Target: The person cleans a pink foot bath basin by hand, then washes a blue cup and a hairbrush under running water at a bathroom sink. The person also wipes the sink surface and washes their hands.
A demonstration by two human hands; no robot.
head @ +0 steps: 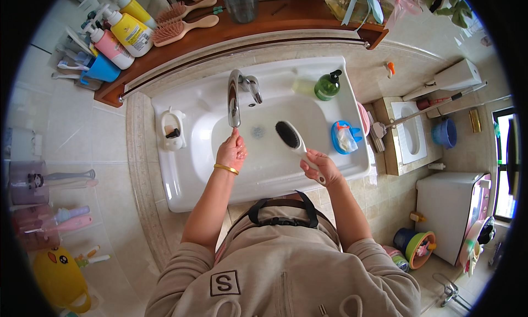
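A white hairbrush [298, 144] with dark bristles is in my right hand [321, 167], held by its handle over the right part of the white washbasin [183, 180]. The bristles face up and the head tilts up to the left. My left hand [232, 152], with a gold bangle on the wrist, is just below the spout of the chrome faucet [234, 98]. Its fingers are curled in, and the fingertips come up to the spout's mouth; whether they touch it I cannot tell. Shallow water seems to cover the drain [258, 131].
A green pump bottle [327, 86] and a blue soap dish [339, 145] stand on the basin's right rim, a white soap dish [172, 131] on its left. Above runs a wooden shelf [284, 17] with hairbrushes [177, 34], pump bottles [131, 33] and a blue cup [103, 67].
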